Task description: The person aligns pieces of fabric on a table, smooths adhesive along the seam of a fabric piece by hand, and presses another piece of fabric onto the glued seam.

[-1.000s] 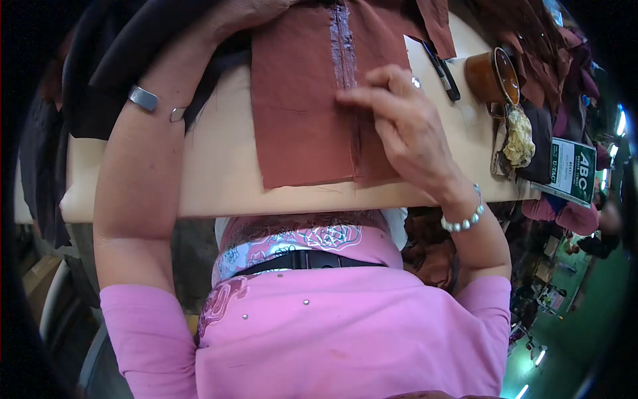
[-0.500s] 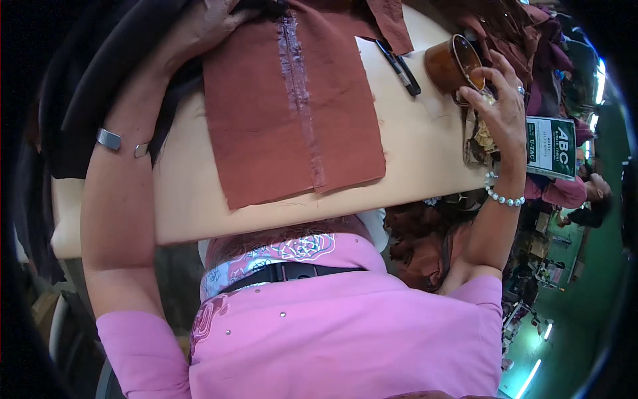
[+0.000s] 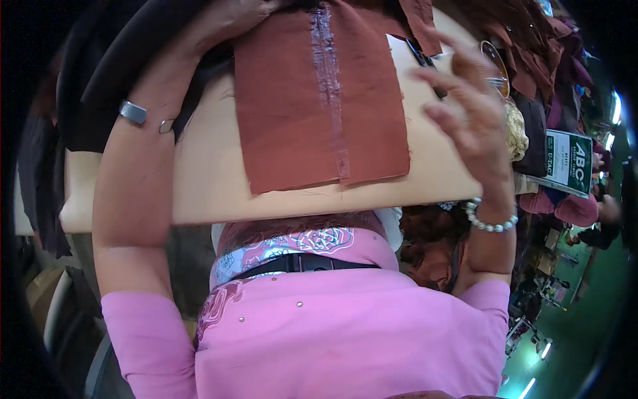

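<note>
A reddish-brown cloth panel [image 3: 279,120] lies flat on the pale table, with a shiny, whitish strip [image 3: 327,73] running down its middle. My left hand [image 3: 242,14] rests at the panel's upper left edge; its fingertips are mostly hidden at the top of the view. Blurred by motion, my right hand [image 3: 468,110] hovers over the table to the right of the panel, fingers spread, with nothing visible in them. Behind it, a brown cup [image 3: 495,63] is partly covered. A dark pen-like tool [image 3: 413,52] is also partly hidden by that hand.
Beside the cup sits a crumpled yellowish lump [image 3: 517,130]. A green and white ABC can [image 3: 569,159] stands at the right. Dark cloth [image 3: 100,86] is heaped at the left, and brown cloth [image 3: 522,33] at the upper right. Another person [image 3: 575,207] is in the background.
My right hand has left the cup's rim and moved left, toward the cloth panel. The whole view has shifted slightly. My left hand stays by the panel's upper edge.
</note>
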Action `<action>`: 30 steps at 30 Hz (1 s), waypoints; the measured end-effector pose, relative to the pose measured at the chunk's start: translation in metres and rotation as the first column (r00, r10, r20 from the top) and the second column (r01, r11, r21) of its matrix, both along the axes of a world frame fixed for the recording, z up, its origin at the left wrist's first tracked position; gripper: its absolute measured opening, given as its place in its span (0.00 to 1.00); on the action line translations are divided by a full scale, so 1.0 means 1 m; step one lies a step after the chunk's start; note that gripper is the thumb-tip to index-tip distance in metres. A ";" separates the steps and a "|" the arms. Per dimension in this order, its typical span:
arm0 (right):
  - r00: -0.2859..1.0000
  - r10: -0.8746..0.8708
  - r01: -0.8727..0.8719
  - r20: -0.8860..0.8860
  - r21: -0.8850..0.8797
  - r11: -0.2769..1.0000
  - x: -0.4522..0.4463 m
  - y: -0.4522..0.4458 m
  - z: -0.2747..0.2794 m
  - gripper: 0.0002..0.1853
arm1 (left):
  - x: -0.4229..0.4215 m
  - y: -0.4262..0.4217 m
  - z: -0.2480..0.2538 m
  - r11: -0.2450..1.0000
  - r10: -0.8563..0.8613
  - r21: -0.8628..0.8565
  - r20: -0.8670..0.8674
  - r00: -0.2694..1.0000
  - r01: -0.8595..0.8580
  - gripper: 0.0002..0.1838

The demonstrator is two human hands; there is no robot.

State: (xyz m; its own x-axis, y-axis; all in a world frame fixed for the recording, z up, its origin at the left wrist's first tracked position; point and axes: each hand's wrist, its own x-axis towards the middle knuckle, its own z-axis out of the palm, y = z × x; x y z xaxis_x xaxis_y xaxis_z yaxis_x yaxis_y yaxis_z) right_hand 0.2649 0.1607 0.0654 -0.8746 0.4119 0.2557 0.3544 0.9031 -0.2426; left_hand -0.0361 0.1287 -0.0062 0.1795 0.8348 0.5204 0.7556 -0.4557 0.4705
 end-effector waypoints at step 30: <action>0.966 0.254 -0.254 -0.040 -0.308 0.917 0.001 -0.058 -0.045 0.39 | -0.002 0.003 -0.004 0.996 0.036 0.082 -0.108 0.993 -0.027 0.06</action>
State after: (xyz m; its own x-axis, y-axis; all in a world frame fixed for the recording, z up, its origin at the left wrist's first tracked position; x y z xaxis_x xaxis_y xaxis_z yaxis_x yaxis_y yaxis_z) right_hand 0.2659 0.1024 0.0199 -0.9604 0.2343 0.1510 0.1237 0.8436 -0.5225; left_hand -0.0386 0.1322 -0.0102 0.2133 0.7973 0.5647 0.8151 -0.4638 0.3470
